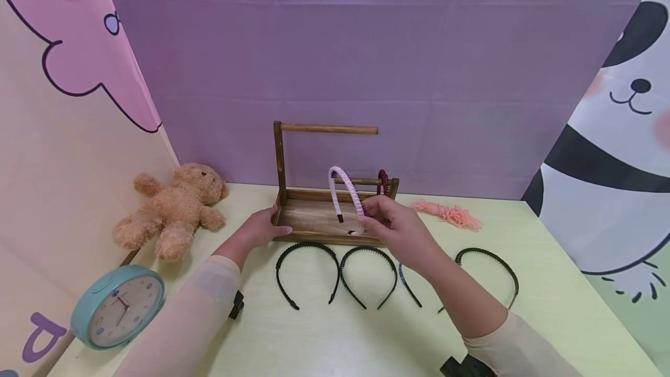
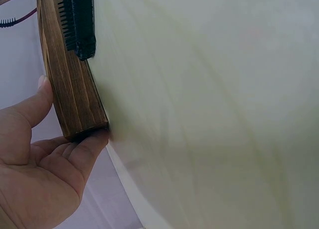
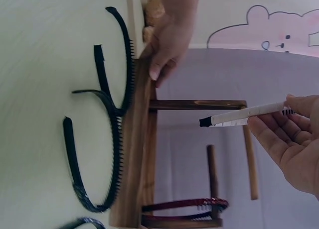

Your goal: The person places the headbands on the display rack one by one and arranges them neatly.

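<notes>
My left hand [image 1: 262,227] [image 2: 45,164] grips the left end of a wooden rack [image 1: 319,214] [image 2: 70,89] [image 3: 137,154], thumb on top and fingers curled round the corner. Over the rack's base my right hand [image 1: 389,223] [image 3: 289,139] pinches a pink-white headband [image 1: 346,194] [image 3: 244,113] and holds it upright just in front of the rack's low rod. A dark red headband [image 1: 384,181] [image 3: 184,206] hangs on that rod at the right end. Several black headbands [image 1: 307,266] [image 3: 114,139] lie in a row on the table in front of the rack.
A teddy bear [image 1: 173,208] sits at the left, with a teal clock [image 1: 117,306] near the front left edge. A pink fluffy strip [image 1: 447,213] lies right of the rack. Purple backdrop behind; cartoon panels flank the pale green table [image 1: 335,336].
</notes>
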A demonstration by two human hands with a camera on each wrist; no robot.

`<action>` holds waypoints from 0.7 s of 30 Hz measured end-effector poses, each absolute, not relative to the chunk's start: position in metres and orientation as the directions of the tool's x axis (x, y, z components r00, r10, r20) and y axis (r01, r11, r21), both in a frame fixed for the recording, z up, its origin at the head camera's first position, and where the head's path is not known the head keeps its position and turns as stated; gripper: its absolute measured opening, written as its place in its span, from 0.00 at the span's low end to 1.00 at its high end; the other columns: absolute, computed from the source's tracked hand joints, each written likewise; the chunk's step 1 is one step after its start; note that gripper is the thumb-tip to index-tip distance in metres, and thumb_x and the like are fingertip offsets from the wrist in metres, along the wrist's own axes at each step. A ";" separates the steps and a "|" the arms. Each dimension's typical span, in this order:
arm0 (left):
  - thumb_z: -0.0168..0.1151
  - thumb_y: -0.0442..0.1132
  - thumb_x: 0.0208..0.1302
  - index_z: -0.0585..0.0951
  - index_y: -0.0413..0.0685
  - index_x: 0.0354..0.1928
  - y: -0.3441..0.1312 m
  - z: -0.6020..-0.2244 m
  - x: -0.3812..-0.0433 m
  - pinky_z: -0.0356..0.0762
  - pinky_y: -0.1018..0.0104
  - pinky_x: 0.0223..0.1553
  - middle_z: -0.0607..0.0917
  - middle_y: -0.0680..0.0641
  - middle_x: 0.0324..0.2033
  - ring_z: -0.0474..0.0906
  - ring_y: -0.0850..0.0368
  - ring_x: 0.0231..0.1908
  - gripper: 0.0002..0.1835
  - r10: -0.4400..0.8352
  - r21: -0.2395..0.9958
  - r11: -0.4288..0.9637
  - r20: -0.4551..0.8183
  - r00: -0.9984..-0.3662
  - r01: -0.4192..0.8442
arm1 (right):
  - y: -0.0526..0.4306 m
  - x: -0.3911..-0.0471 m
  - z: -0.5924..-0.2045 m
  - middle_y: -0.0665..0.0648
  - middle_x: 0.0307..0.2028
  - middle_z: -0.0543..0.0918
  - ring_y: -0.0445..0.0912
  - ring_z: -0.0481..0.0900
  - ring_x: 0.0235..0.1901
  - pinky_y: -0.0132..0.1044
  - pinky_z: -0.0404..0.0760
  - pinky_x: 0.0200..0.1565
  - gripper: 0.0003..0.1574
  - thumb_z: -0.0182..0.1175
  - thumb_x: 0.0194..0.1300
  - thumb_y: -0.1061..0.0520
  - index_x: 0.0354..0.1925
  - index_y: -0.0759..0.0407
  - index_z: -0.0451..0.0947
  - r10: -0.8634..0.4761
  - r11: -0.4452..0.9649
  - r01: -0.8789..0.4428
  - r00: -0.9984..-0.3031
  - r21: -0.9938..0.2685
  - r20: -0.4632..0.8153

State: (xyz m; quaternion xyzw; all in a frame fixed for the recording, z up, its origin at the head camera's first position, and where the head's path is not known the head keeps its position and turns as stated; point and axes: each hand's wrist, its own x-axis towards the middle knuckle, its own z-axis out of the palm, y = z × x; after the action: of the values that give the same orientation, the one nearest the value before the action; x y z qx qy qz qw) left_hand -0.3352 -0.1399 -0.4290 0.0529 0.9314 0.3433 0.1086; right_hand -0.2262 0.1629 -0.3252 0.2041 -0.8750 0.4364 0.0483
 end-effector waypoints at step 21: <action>0.63 0.50 0.67 0.51 0.39 0.77 -0.141 -0.434 -0.341 0.54 0.44 0.73 0.57 0.35 0.74 0.52 0.38 0.74 0.46 0.174 0.659 0.751 -0.169 -0.970 0.020 | 0.133 -0.286 -0.378 0.53 0.42 0.84 0.47 0.83 0.40 0.38 0.82 0.36 0.15 0.58 0.72 0.50 0.53 0.53 0.74 -0.163 0.567 -0.321 -0.946 -0.758 0.279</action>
State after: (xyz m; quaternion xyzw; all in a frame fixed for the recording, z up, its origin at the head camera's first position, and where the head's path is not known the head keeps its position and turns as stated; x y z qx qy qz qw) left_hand -0.3406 -0.1414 -0.4343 0.0524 0.9293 0.3486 0.1106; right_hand -0.2856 0.1332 -0.3778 0.1375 -0.8807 0.4444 0.0889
